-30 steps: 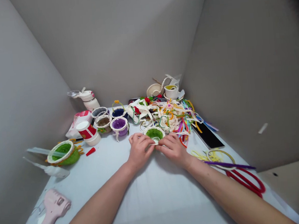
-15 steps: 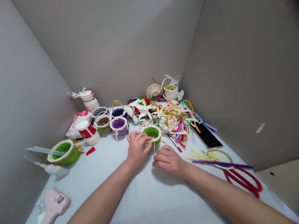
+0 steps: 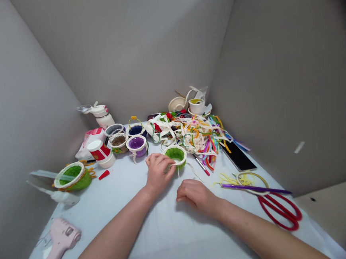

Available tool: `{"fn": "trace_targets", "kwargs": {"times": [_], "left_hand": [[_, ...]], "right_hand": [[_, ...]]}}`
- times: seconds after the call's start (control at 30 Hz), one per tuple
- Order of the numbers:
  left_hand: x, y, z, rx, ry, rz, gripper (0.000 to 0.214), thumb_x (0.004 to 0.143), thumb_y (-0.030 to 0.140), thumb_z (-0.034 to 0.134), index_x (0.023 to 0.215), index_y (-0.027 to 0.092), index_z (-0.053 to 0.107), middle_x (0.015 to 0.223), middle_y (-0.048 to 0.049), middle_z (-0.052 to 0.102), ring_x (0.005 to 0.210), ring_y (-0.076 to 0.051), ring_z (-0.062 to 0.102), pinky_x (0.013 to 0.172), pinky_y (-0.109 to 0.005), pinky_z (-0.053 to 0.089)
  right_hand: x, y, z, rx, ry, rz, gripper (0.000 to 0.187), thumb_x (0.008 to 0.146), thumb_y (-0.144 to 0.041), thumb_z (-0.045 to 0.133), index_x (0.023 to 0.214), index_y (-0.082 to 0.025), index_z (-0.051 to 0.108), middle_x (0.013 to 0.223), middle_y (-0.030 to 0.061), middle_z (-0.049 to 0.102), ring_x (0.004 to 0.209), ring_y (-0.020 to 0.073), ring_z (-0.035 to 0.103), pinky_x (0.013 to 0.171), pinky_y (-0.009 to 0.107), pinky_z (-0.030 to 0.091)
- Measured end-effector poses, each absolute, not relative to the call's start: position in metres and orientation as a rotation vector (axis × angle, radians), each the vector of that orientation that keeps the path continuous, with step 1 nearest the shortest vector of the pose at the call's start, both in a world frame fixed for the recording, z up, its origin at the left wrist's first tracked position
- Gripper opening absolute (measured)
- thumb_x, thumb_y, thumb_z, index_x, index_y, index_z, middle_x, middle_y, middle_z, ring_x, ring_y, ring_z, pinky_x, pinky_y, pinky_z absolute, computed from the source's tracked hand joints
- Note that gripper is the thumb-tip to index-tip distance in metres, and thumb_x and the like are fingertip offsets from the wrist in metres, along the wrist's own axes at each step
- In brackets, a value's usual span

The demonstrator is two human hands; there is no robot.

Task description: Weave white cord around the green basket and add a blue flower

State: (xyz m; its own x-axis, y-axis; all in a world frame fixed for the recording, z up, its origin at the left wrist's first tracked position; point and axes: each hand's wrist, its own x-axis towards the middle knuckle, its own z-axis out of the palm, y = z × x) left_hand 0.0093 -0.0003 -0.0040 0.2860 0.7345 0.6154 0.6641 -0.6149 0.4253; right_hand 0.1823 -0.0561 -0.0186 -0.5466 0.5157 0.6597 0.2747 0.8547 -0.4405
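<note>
A small green basket [image 3: 180, 151] with a white cord rim stands on the table in front of me. My left hand [image 3: 161, 168] grips its near left rim, thumb and fingers pressed together there. A short end of white cord [image 3: 179, 173] hangs down from the rim beside the thumb. To the right of the basket trails a thin piece of white trim [image 3: 195, 171]. My right hand [image 3: 193, 193] rests low over the table, nearer to me than the basket and apart from it. Its fingers are curled closed, and nothing shows in them.
Several small baskets, including a purple one [image 3: 137, 142], stand behind left. A larger green basket [image 3: 79, 180] and a pink glue gun [image 3: 61, 234] lie left. Tangled lace and ribbons [image 3: 197, 133] fill the back. A phone [image 3: 238, 156], purple pen [image 3: 255, 188] and red-handled scissors [image 3: 283, 212] lie right.
My right hand has let go of the hanging white cord and moved slightly down toward me. My left hand stays on the green basket. The trim beside the basket now shows more fully.
</note>
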Motion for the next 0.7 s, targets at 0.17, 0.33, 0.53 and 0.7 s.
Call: {"fn": "trace_targets", "kwargs": {"times": [0.17, 0.33, 0.53, 0.7], "left_hand": [[0.009, 0.000, -0.003, 2.450, 1.320, 1.258, 0.004, 0.086, 0.024, 0.065, 0.085, 0.023, 0.068, 0.088, -0.0024, 0.069, 0.095, -0.023, 0.049, 0.086, -0.042, 0.030], [0.009, 0.000, -0.005, 2.460, 1.306, 1.254, 0.005, 0.087, 0.025, 0.064, 0.084, 0.023, 0.068, 0.088, -0.0023, 0.069, 0.095, -0.022, 0.049, 0.086, -0.042, 0.030], [0.010, -0.001, -0.006, 2.471, 1.307, 1.225, 0.007, 0.088, 0.026, 0.062, 0.085, 0.023, 0.068, 0.089, -0.0030, 0.069, 0.096, -0.022, 0.048, 0.087, -0.041, 0.030], [0.010, -0.002, -0.005, 2.467, 1.315, 1.209, 0.007, 0.087, 0.026, 0.062, 0.085, 0.023, 0.068, 0.089, -0.0031, 0.069, 0.096, -0.023, 0.048, 0.088, -0.042, 0.030]], "right_hand": [[0.186, -0.062, -0.016, -0.599, -2.117, 0.380, 0.011, 0.094, -0.013, 0.049, 0.090, -0.019, 0.057, 0.076, 0.0041, 0.066, 0.070, 0.0149, 0.056, 0.065, 0.028, 0.045], [0.191, -0.065, -0.015, -0.529, -2.152, 0.282, 0.014, 0.090, -0.007, 0.052, 0.096, -0.019, 0.057, 0.085, 0.0056, 0.069, 0.074, 0.0154, 0.059, 0.068, 0.029, 0.044], [0.186, -0.073, -0.008, -0.453, -2.229, 0.222, 0.015, 0.092, -0.009, 0.048, 0.097, -0.019, 0.058, 0.086, 0.0064, 0.070, 0.075, 0.0153, 0.061, 0.068, 0.029, 0.045], [0.184, -0.077, -0.004, -0.454, -2.229, 0.221, 0.015, 0.093, -0.010, 0.048, 0.098, -0.019, 0.060, 0.087, 0.0070, 0.071, 0.074, 0.0162, 0.060, 0.067, 0.030, 0.047]]}}
